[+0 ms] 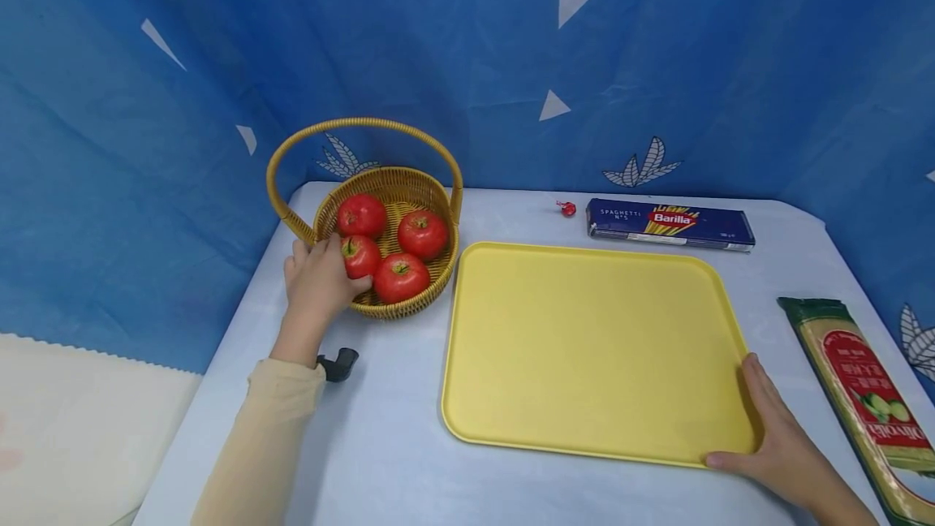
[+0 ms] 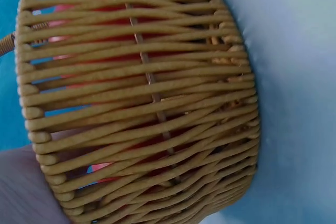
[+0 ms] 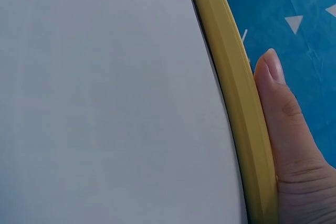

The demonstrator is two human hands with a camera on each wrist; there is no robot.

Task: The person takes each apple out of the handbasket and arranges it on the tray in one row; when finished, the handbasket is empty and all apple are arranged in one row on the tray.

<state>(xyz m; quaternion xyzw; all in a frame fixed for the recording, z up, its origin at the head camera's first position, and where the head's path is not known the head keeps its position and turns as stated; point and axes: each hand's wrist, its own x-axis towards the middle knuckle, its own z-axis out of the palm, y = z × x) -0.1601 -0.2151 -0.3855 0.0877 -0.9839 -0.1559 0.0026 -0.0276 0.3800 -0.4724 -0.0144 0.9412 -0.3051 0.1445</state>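
Observation:
My left hand (image 1: 319,276) reaches over the near left rim of a wicker basket (image 1: 387,311). Its fingers and thumb close round a red tomato (image 1: 360,256) inside. Three more tomatoes lie beside it: one behind (image 1: 361,216), one at the right (image 1: 423,234) and one in front (image 1: 401,278). The left wrist view is filled by the basket's woven wall (image 2: 147,87), with red showing through gaps. My right hand (image 1: 785,449) rests at the near right corner of a yellow tray (image 1: 595,355). In the right wrist view, its straight thumb (image 3: 286,119) lies along the tray's rim.
A blue spaghetti box (image 1: 670,224) lies behind the tray, with a small red item (image 1: 567,209) to its left. At the right lies a long pasta pack (image 1: 865,396). A black object (image 1: 338,364) sits by the left wrist. Blue curtain (image 1: 467,63) hangs behind.

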